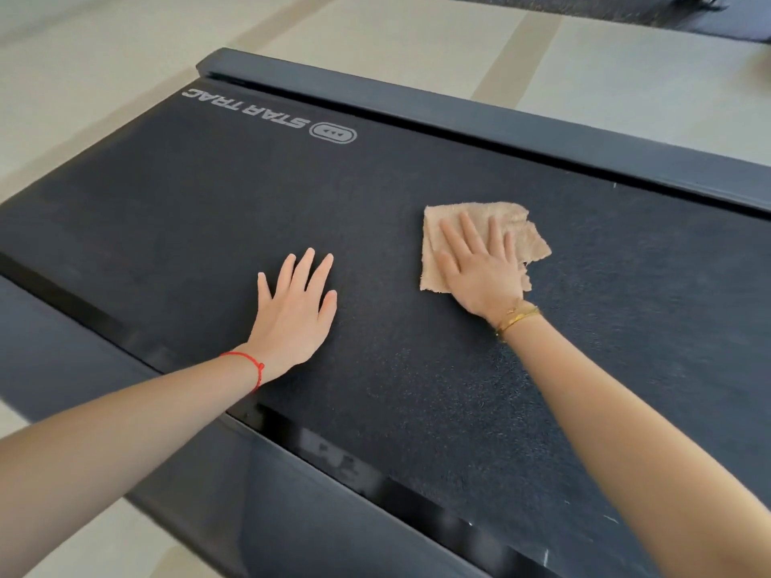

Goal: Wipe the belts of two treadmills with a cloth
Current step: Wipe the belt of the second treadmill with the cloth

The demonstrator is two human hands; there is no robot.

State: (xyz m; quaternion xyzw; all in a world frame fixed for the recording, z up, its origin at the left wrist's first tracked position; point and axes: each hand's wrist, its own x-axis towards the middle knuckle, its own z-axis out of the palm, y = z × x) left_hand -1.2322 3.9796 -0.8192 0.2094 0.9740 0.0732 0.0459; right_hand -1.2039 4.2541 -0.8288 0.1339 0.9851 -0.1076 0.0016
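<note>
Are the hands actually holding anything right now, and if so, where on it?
Nothing is gripped. The right hand presses flat on the cloth's middle; the left hand rests flat on the bare belt.

Bright, even daylight, faint sheen on the belt, wide-angle bending and blur toward the edges.

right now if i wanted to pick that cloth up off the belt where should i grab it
Pinch the ragged far right corner of the cloth, coming from the right. It lies flat on the belt and the right hand presses its middle, so only the edges are free.
</note>
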